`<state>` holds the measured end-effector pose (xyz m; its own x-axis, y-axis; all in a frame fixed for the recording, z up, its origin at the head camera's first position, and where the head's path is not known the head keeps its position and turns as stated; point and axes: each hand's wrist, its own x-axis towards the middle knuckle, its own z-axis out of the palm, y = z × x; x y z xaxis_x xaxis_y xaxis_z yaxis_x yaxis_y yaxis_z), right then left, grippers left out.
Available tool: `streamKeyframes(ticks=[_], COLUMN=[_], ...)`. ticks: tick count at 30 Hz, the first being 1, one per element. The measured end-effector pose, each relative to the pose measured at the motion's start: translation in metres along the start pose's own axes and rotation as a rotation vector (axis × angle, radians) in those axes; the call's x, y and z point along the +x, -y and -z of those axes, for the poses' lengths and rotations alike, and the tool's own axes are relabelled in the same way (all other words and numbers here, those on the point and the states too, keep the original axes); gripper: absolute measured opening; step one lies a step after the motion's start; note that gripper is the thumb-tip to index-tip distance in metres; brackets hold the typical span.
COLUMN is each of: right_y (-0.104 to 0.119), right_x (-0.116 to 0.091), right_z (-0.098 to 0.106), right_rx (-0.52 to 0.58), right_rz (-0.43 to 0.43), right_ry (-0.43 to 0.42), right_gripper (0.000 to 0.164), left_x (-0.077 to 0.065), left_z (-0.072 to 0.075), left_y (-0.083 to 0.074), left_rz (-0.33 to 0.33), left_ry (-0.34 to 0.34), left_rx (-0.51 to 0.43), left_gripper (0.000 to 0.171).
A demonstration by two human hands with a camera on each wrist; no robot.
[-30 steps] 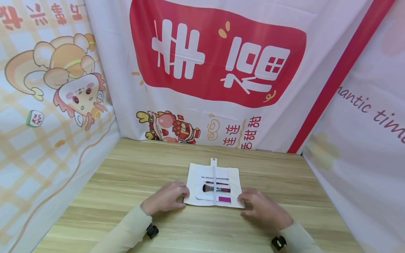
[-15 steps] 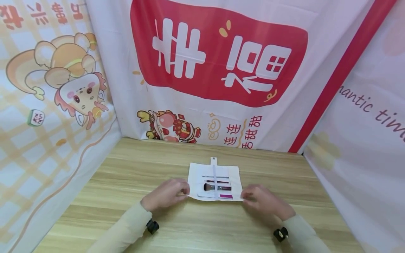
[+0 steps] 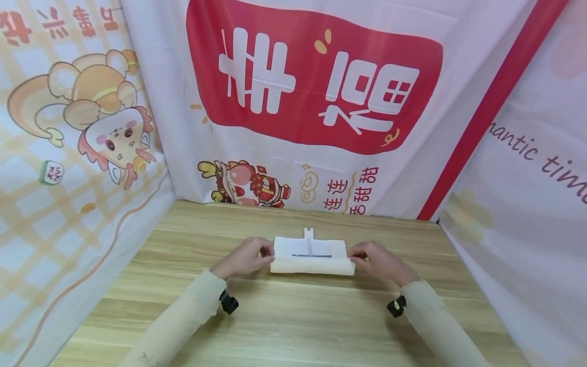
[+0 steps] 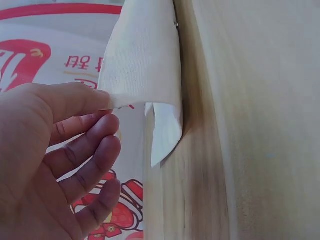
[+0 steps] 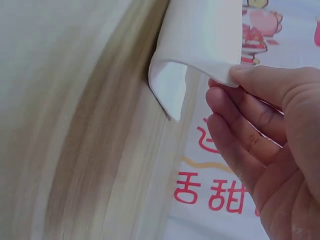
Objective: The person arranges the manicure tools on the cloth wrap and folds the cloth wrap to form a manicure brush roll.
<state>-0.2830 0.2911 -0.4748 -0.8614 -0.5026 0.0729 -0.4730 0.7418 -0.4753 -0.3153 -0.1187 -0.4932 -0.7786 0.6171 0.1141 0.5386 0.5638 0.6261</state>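
Observation:
A white fabric brush roll lies on the table with its near edge folded up and over toward the back. One thin brush still shows under the elastic strap; the fold hides the others. My left hand pinches the left corner of the folded edge between thumb and index finger. At the opposite corner my right hand pinches the same edge. Both wrist views show the cloth curving over in a loose bend, its lower layer on the wood. A snap tab points away at the back.
The wood-grain table reaches back to a white cloth wall with red lettering. Printed cloth also walls the left side and right side. A dark camera band sits on each wrist.
Both hands have lifted the roll's near edge and carried it toward the back. The large brush, a smaller brush and the purple-marked piece, visible before, are now covered by the fold.

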Motion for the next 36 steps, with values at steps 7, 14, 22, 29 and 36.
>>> streamKeyframes(ticks=[7, 14, 22, 29, 36], right_y=[-0.020, -0.035, -0.038, -0.032, -0.025], right_x=[0.018, 0.021, 0.026, 0.027, 0.030], right_z=[-0.011, -0.027, -0.036, -0.040, -0.042], right_rx=[0.021, 0.076, 0.059, 0.026, -0.063], right_rz=[0.058, -0.018, -0.063, -0.111, -0.040], right_ry=[-0.057, -0.036, -0.017, -0.009, -0.063], right_gripper=[0.010, 0.011, 0.011, 0.010, 0.011], left_x=[0.014, 0.023, 0.026, 0.027, 0.029], left_z=[-0.002, -0.014, -0.024, -0.029, -0.028], left_y=[0.013, 0.023, 0.029, 0.028, 0.021], left_rz=[0.071, 0.102, 0.186, 0.228, 0.193], left_ry=[0.010, 0.004, -0.022, -0.046, -0.085], left_rx=[-0.073, -0.062, 0.005, 0.026, 0.073], left_gripper=[0.013, 0.012, 0.010, 0.013, 0.014])
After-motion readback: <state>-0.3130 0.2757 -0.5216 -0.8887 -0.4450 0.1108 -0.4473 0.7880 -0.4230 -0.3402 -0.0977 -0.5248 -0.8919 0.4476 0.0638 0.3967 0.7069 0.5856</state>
